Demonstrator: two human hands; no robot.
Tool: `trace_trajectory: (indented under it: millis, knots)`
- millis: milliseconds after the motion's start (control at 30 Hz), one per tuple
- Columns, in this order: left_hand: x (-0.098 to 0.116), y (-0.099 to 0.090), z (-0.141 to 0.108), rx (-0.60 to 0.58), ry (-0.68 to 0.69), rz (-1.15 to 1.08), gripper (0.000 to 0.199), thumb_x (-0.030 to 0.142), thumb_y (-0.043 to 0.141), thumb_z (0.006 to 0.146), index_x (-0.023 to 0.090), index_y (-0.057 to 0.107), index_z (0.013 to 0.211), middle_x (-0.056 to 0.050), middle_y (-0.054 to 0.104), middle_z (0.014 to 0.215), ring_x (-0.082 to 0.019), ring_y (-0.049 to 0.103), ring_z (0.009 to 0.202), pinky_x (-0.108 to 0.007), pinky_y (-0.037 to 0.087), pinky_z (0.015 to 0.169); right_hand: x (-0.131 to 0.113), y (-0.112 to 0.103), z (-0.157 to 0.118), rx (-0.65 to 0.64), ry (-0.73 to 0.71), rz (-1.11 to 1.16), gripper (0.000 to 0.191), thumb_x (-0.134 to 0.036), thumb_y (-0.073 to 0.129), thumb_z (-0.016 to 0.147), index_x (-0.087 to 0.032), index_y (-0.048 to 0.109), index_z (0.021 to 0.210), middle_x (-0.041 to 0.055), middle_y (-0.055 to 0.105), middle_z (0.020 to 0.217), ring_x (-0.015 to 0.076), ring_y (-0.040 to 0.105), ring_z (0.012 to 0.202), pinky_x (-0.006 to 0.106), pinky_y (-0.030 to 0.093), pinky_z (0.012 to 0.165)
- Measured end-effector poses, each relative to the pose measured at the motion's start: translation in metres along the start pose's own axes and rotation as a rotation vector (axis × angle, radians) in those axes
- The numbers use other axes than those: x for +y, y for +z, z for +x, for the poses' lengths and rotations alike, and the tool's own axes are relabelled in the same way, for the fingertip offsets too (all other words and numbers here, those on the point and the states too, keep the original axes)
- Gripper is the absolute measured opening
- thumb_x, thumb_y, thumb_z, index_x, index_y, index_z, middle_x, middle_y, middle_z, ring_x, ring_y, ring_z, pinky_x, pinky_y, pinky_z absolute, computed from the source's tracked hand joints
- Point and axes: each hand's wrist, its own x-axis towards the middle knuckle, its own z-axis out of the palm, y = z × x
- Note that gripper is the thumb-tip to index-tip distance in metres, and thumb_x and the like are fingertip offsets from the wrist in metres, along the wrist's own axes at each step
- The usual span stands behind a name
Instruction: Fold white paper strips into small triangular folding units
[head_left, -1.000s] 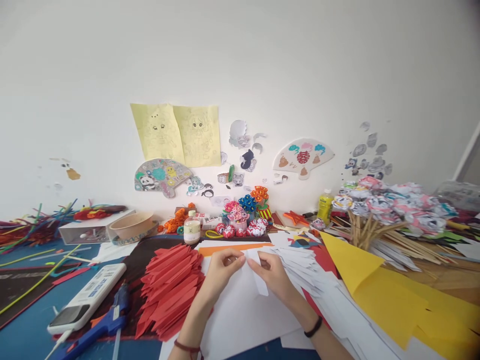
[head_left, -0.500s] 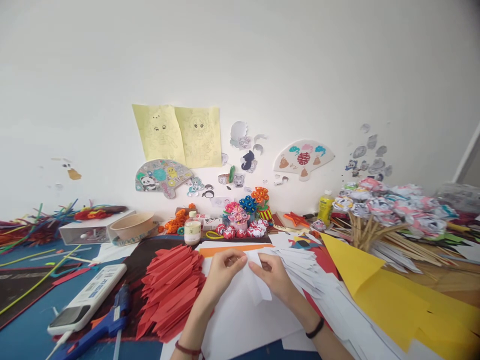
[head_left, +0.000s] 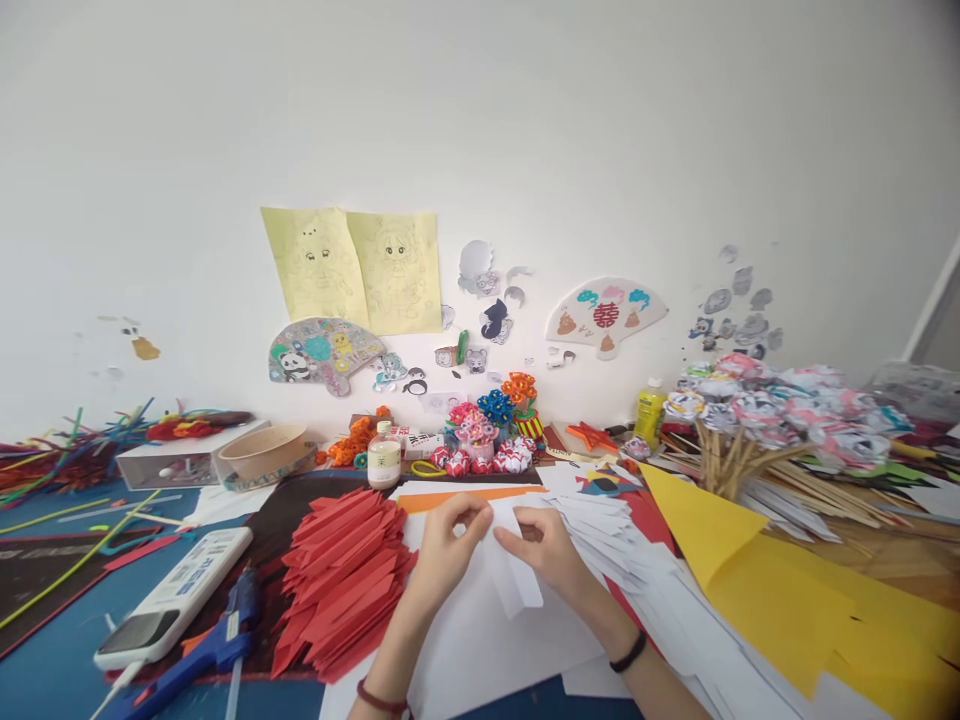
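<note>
A pale wall (head_left: 480,120) rises beyond a blue table (head_left: 49,690), where yellow paper (head_left: 780,610) spreads across the near right and a white sheet (head_left: 487,665) covers the near center. Pink-and-white flower heads (head_left: 772,410) crowd the far right, while a heap of red paper strips (head_left: 341,590) lies left of the arms and a blue glue gun (head_left: 217,645) rests at near left. Above the sheet, the left hand (head_left: 446,545) pinches the top of a folded white strip (head_left: 517,580); the right hand (head_left: 547,545) grasps its upper right edge between thumb and fingers, the lower end angling toward the near side.
</note>
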Motion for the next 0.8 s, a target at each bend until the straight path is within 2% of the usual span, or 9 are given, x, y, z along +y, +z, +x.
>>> trace_trajectory:
  millis: [233, 433, 667, 800]
  knots:
    - [0.0042, -0.0023, -0.0003, -0.018, 0.002, 0.047, 0.028, 0.041, 0.056, 0.083, 0.015, 0.065, 0.077, -0.004, 0.065, 0.074, -0.016, 0.055, 0.067, -0.025, 0.043, 0.064, -0.0005, -0.0025, 0.0007, 0.072, 0.026, 0.021, 0.051, -0.038, 0.060, 0.075, -0.022, 0.017, 0.055, -0.0064, 0.014, 0.058, 0.0086, 0.018, 0.053, 0.025, 0.012, 0.047]
    - [0.0070, -0.0045, -0.0001, -0.029, 0.021, 0.059, 0.024, 0.036, 0.056, 0.083, 0.015, 0.065, 0.075, -0.004, 0.065, 0.072, -0.016, 0.056, 0.066, -0.025, 0.044, 0.064, 0.0009, -0.0048, 0.0023, 0.031, 0.003, 0.006, 0.051, -0.040, 0.061, 0.075, -0.022, 0.018, 0.054, -0.0067, 0.015, 0.058, 0.0086, 0.017, 0.054, 0.025, 0.013, 0.048]
    - [0.0090, -0.0069, -0.0003, -0.062, 0.043, 0.061, 0.022, 0.034, 0.055, 0.084, 0.016, 0.065, 0.075, -0.004, 0.064, 0.074, -0.015, 0.054, 0.067, -0.024, 0.043, 0.063, -0.0014, -0.0051, 0.0025, 0.011, 0.029, 0.047, 0.048, -0.044, 0.061, 0.075, -0.020, 0.027, 0.051, -0.0070, 0.018, 0.056, 0.0081, 0.020, 0.053, 0.023, 0.015, 0.046]
    - [0.0061, -0.0047, -0.0004, -0.043, 0.030, 0.083, 0.021, 0.033, 0.055, 0.083, 0.015, 0.066, 0.076, -0.004, 0.065, 0.073, -0.015, 0.054, 0.066, -0.024, 0.042, 0.062, -0.0022, -0.0044, 0.0017, 0.027, 0.049, 0.107, 0.042, -0.042, 0.062, 0.075, -0.018, 0.038, 0.051, -0.0062, 0.028, 0.054, 0.0084, 0.028, 0.051, 0.022, 0.023, 0.045]
